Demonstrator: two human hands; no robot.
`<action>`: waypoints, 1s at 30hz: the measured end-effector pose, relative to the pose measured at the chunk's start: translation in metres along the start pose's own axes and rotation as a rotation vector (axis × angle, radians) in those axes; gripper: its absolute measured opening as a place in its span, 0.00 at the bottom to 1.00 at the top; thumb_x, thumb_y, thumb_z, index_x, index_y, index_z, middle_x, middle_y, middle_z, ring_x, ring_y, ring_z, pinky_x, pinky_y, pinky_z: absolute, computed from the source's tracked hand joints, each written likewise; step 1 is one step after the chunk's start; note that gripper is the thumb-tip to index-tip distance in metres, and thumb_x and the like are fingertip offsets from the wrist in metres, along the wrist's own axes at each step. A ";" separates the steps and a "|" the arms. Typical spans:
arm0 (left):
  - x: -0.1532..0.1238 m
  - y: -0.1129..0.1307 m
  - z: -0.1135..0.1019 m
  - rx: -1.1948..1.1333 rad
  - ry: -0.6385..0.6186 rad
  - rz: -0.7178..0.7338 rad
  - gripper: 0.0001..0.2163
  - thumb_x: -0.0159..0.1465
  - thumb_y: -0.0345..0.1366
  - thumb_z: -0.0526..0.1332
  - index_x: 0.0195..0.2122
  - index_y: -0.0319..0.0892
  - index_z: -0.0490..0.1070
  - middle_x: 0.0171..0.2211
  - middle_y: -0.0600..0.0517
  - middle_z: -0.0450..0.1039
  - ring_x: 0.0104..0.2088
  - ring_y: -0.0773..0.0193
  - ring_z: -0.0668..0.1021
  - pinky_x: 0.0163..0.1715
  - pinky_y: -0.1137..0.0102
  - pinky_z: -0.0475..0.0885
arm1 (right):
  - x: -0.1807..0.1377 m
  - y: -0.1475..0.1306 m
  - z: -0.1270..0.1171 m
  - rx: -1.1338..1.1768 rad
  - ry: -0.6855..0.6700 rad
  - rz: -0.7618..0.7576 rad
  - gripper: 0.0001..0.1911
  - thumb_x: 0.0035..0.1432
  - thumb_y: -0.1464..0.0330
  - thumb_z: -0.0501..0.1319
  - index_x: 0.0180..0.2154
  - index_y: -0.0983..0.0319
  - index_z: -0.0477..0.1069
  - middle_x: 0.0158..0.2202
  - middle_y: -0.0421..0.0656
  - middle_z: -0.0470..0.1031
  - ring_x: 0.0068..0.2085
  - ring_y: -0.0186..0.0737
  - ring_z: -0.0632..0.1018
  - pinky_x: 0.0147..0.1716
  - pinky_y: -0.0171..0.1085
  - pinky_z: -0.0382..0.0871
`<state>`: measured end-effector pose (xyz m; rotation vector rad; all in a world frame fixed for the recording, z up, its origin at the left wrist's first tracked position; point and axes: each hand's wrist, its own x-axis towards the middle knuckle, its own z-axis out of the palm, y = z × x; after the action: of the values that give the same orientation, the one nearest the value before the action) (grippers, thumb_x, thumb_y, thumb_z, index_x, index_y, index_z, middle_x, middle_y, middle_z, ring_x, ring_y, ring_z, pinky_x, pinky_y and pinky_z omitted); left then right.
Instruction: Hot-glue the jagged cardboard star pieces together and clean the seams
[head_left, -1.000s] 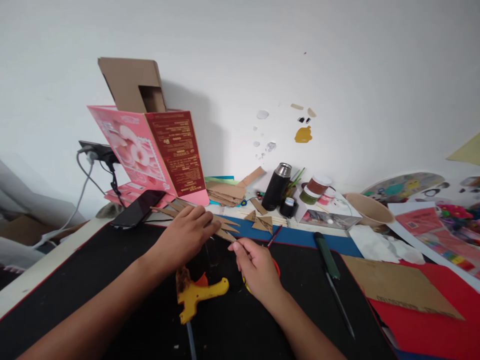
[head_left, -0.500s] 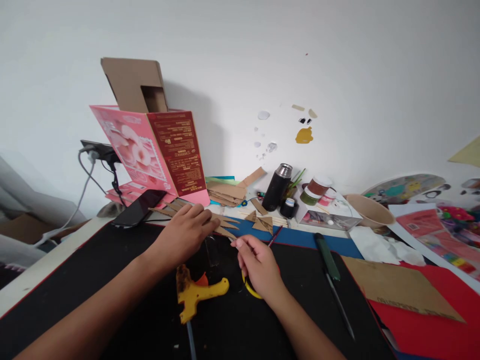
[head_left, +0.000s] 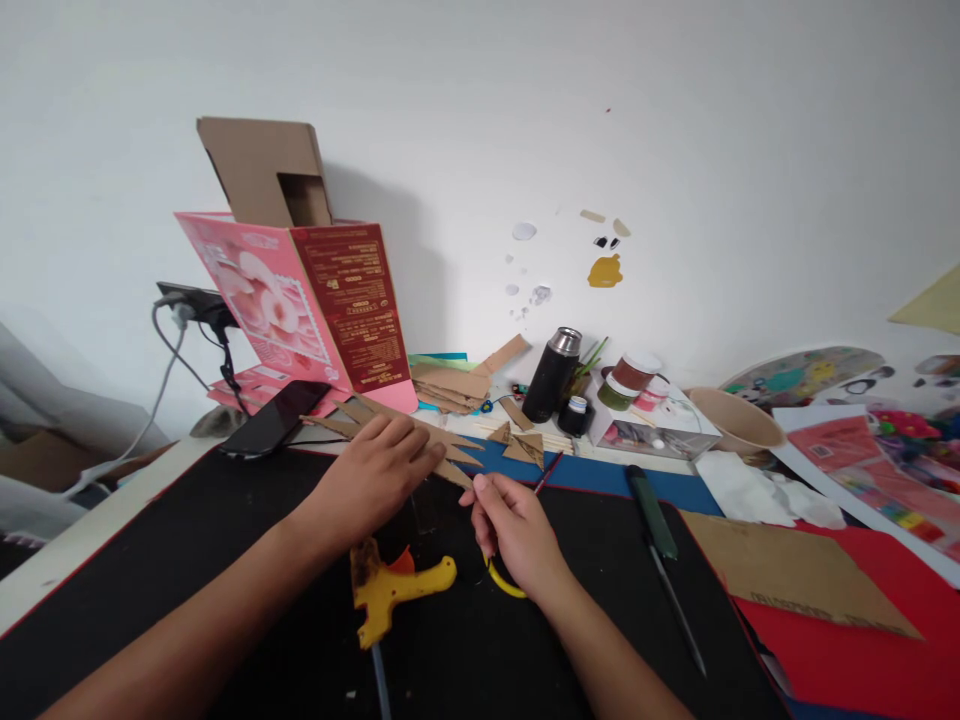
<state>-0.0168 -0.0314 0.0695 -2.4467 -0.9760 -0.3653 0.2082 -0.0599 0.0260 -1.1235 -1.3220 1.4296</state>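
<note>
Black mat point(head_left: 225, 520) is covering the near desk. Left hand point(head_left: 375, 475) is staying flat, fingers spread, on the spiky cardboard piece point(head_left: 457, 452) at the far edge. Right hand point(head_left: 514, 525), pinching the thin red brush point(head_left: 553, 468), is shifting slightly farther, uncovering the yellow ring point(head_left: 501, 584).

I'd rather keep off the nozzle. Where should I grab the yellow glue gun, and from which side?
Take the glue gun by its handle, coming from above on the right. It lies flat on the mat, handle sticking out rightward near the right hand, while the brown-stained nozzle points away, toward the left hand.
</note>
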 end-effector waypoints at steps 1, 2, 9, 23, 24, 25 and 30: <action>0.000 0.000 0.000 -0.001 -0.005 0.000 0.14 0.71 0.29 0.63 0.56 0.42 0.77 0.43 0.47 0.78 0.46 0.51 0.74 0.48 0.58 0.65 | 0.000 0.000 0.000 0.004 -0.005 0.005 0.32 0.62 0.37 0.62 0.33 0.61 0.73 0.17 0.33 0.66 0.16 0.31 0.64 0.18 0.32 0.56; 0.000 0.000 0.000 -0.002 -0.011 -0.002 0.13 0.71 0.29 0.63 0.56 0.43 0.77 0.44 0.47 0.78 0.46 0.51 0.74 0.48 0.58 0.65 | 0.000 0.000 0.000 0.009 -0.008 0.006 0.32 0.62 0.37 0.63 0.32 0.61 0.72 0.17 0.32 0.65 0.16 0.31 0.64 0.18 0.32 0.56; -0.001 -0.003 0.003 0.002 -0.031 -0.013 0.15 0.71 0.29 0.63 0.58 0.43 0.77 0.44 0.46 0.79 0.46 0.51 0.74 0.48 0.58 0.66 | 0.000 0.001 -0.001 0.037 -0.009 0.013 0.29 0.63 0.40 0.64 0.30 0.59 0.69 0.16 0.31 0.63 0.16 0.30 0.64 0.18 0.32 0.56; -0.002 -0.009 0.005 -0.012 -0.016 -0.075 0.15 0.70 0.27 0.63 0.56 0.42 0.77 0.45 0.46 0.79 0.46 0.50 0.74 0.46 0.58 0.66 | 0.000 0.002 0.000 -0.030 0.051 -0.074 0.22 0.67 0.46 0.62 0.39 0.60 0.72 0.21 0.31 0.66 0.18 0.31 0.64 0.19 0.32 0.56; -0.002 -0.010 0.005 -0.010 -0.014 -0.074 0.15 0.70 0.26 0.63 0.56 0.43 0.77 0.45 0.46 0.79 0.46 0.50 0.74 0.46 0.58 0.66 | -0.001 0.003 0.001 -0.051 0.051 -0.079 0.22 0.67 0.46 0.62 0.39 0.59 0.72 0.22 0.31 0.66 0.18 0.31 0.64 0.18 0.32 0.57; -0.002 -0.010 0.004 -0.009 -0.013 -0.072 0.15 0.70 0.26 0.63 0.56 0.43 0.77 0.44 0.46 0.79 0.46 0.51 0.74 0.46 0.58 0.66 | -0.001 0.005 0.001 -0.076 0.050 -0.085 0.22 0.68 0.47 0.61 0.40 0.59 0.72 0.22 0.32 0.66 0.18 0.31 0.65 0.18 0.32 0.57; -0.001 -0.007 0.004 0.002 -0.008 -0.049 0.14 0.70 0.27 0.63 0.55 0.42 0.77 0.44 0.46 0.79 0.45 0.51 0.74 0.47 0.58 0.66 | -0.002 0.016 -0.001 -0.282 0.073 -0.161 0.19 0.73 0.49 0.58 0.43 0.58 0.74 0.24 0.34 0.67 0.21 0.34 0.69 0.21 0.33 0.59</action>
<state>-0.0220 -0.0258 0.0675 -2.4274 -1.0413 -0.3705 0.2097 -0.0628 0.0104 -1.2070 -1.5583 1.0992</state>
